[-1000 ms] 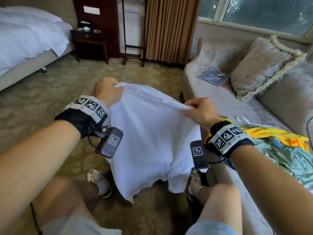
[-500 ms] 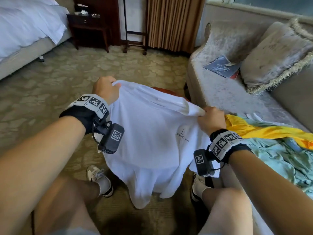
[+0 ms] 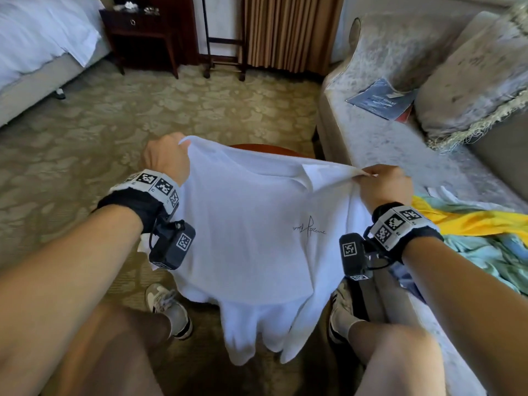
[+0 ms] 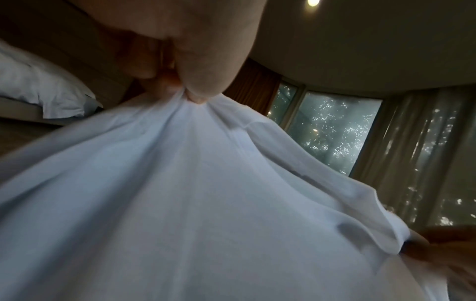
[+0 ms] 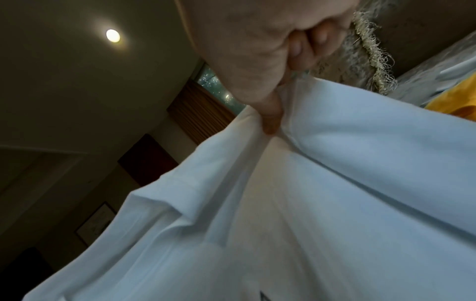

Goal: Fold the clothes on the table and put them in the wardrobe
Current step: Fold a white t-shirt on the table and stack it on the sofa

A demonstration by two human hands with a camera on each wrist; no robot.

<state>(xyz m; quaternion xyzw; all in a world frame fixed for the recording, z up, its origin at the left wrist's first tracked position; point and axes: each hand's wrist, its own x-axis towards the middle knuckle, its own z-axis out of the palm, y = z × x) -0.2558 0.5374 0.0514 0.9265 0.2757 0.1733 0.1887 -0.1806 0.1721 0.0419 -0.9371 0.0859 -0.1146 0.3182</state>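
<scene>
A white T-shirt (image 3: 245, 232) with a small black script print is stretched between my two hands over a round wooden table (image 3: 265, 150), of which only a sliver of far rim shows. My left hand (image 3: 167, 158) pinches the shirt's upper left corner, seen close in the left wrist view (image 4: 193, 95). My right hand (image 3: 383, 184) pinches the upper right corner, thumb pressed on the cloth (image 5: 270, 120). The shirt (image 4: 206, 203) hangs down between my knees, its hem loose. More clothes, a yellow garment (image 3: 468, 218) and a pale green one (image 3: 491, 252), lie on the sofa to my right.
A grey sofa (image 3: 400, 144) with a fringed cushion (image 3: 471, 81) and a blue booklet (image 3: 380, 98) runs along the right. A bed (image 3: 37, 44) stands at the far left, a dark nightstand (image 3: 140, 32) and curtains (image 3: 288, 30) behind. Patterned carpet (image 3: 114, 132) lies ahead.
Both hands have lowered the shirt and drawn it wider apart. It now lies flatter, with the script print showing. The head view has tilted downward.
</scene>
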